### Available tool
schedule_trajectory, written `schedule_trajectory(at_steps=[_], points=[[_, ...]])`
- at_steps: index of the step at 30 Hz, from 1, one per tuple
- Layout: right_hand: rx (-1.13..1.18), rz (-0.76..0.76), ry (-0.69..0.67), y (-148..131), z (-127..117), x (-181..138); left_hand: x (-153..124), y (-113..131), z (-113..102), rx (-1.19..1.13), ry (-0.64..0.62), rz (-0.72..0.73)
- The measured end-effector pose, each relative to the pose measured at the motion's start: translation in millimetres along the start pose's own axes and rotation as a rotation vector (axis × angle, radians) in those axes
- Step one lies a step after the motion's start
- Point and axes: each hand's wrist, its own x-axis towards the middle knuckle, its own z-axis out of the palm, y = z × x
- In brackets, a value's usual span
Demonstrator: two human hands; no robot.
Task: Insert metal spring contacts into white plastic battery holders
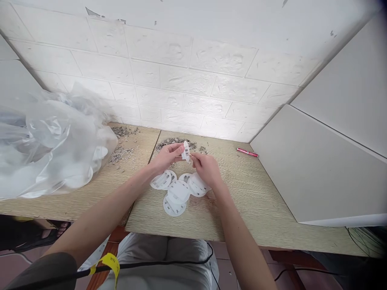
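Note:
My left hand point(166, 158) is closed on the edge of a white plastic disc point(186, 150), which it holds up on edge above the table. Small metal pieces show on the disc's face. My right hand point(208, 168) is pinched shut at that face; what lies between its fingertips is too small to make out. Below both hands, several white discs with small metal pieces on them overlap on the wood, among them a middle disc point(179, 191) and a front disc point(174, 207). A heap of small metal pieces point(172, 141) lies just behind my left hand.
To the left, a big clear plastic bag point(57, 145) of white pieces stands beside more scattered metal parts point(121, 154). A red pen point(247, 152) lies at the right, near a white panel point(335, 173). Behind the table rises a white brick-patterned wall point(187, 84). A black cable point(163, 264) crosses my lap.

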Motion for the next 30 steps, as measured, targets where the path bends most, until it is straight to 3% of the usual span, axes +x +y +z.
schedule_trajectory(at_steps=[7, 13, 18, 23, 27, 30], points=[[0.471, 0.113, 0.077, 5.9, 5.3, 3.5, -0.8, 5.0, 1.1, 0.116, -0.020, 0.054], [0.820, 0.256, 0.134, 6.8, 10.8, 5.2, -11.1, 16.5, 10.7, 0.099, -0.209, 0.037], [0.895, 0.280, 0.186, 4.6, 3.2, 5.1, -16.7, 18.4, 19.3, 0.331, -0.078, 0.079], [0.927, 0.287, 0.328, 6.8, -13.2, 2.2, -21.3, 19.4, 28.2, 0.574, 0.000, 0.244], [0.791, 0.284, 0.449, -5.9, -17.6, -28.8, -43.8, 24.2, 40.8, 0.551, 0.024, 0.286], [0.723, 0.280, 0.446, -29.0, -10.6, -66.1, -71.7, 25.3, 53.0, 0.542, 0.040, 0.286]])
